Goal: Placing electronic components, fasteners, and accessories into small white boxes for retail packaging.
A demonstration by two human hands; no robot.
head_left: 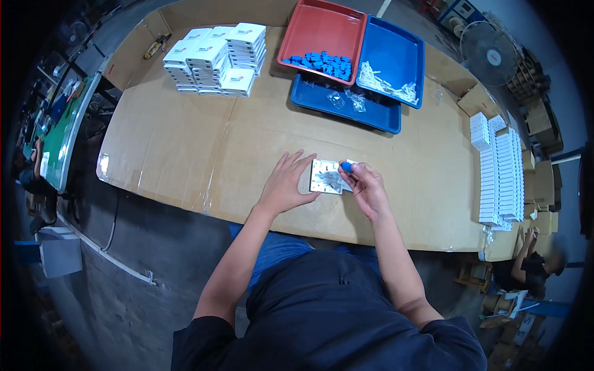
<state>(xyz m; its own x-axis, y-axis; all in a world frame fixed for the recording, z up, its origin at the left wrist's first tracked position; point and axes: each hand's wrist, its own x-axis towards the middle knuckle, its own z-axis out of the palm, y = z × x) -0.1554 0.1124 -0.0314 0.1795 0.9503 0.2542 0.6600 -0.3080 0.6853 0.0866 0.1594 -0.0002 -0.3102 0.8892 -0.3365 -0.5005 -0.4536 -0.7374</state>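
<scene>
Flat on the cardboard-covered table lies a small white square box (318,184), with a grey, clear-looking packet (330,180) on its face. My left hand (286,185) brackets the box from the left, thumb at its near edge and fingertips at its far edge. Between the thumb and fingers of my right hand (367,188) is a small blue plastic piece (346,166), held just above the box's right side. Another white flat part (348,187) shows beside the box, mostly hidden under my right hand; I cannot tell whether it is attached.
Stacked white boxes (240,81) stand at the far left. A red tray (322,28) of blue pieces and a blue tray (393,52) of white pieces rest partly over a lower blue tray (377,117) with clear packets. Tall white stacks (489,179) line the right edge.
</scene>
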